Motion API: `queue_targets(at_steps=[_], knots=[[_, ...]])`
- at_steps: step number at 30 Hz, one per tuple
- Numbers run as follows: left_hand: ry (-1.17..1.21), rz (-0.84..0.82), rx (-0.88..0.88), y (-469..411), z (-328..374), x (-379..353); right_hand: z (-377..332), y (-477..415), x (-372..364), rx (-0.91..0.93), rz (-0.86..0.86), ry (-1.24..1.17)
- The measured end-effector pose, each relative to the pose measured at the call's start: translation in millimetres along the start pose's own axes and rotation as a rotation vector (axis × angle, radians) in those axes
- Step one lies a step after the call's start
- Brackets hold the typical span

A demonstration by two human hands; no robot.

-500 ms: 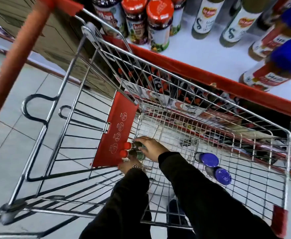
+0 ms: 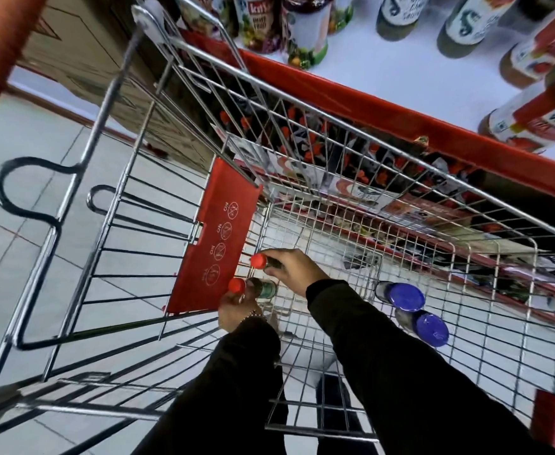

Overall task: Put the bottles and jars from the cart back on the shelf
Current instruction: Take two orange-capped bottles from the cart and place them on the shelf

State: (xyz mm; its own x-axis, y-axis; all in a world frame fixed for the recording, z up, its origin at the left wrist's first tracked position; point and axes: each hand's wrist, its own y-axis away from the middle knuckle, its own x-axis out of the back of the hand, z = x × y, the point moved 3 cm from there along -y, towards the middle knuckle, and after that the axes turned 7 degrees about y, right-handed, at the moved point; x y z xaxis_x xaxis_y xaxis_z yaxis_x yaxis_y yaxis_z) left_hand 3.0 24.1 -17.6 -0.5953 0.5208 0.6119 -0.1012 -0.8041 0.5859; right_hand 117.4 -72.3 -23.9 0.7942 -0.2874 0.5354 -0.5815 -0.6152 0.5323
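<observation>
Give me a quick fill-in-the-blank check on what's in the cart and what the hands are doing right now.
1. Each hand grips a bottle with a ____ cap: the left hand holds the nearer bottle, the right hand the farther bottle.
2. The two containers lying free in the cart have ____ lids.
3. The shelf has a ____ front edge.

Missing words: red; blue; red

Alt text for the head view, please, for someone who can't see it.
Looking down into a wire cart, each hand grips a red-capped bottle: left hand on the nearer one, right hand on the farther. Two blue-capped bottles lie to the right; a stocked shelf is beyond.
</observation>
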Motion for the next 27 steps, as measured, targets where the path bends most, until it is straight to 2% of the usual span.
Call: queue_targets(at_steps=[6,9,12,20,24,27], knots=[[-0.259,-0.177,-0.261,14.2,37.9,7.5,16.0,48.2,24.2,-0.101,0.178,-0.218],[-0.282,-0.246,-0.451,29.7,58.0,16.7,9.4,74.1,41.4,-0.134,0.265,-0.256],[-0.274,-0.318,-0.566,52.8,76.9,33.0,-5.2,105.0,63.4,-0.153,0.359,-0.248],[-0.016,-0.425,-0.745,115.4,122.8,74.7,-50.9,177.7,119.7,-0.172,0.593,-0.304],[0.189,-0.548,-0.883,144.5,154.6,83.9,-68.4,204.3,149.3,-0.153,0.718,-0.291],[0.227,-0.566,-0.979,161.8,181.4,92.7,-79.9,222.8,170.7,-0.14,0.823,-0.299]])
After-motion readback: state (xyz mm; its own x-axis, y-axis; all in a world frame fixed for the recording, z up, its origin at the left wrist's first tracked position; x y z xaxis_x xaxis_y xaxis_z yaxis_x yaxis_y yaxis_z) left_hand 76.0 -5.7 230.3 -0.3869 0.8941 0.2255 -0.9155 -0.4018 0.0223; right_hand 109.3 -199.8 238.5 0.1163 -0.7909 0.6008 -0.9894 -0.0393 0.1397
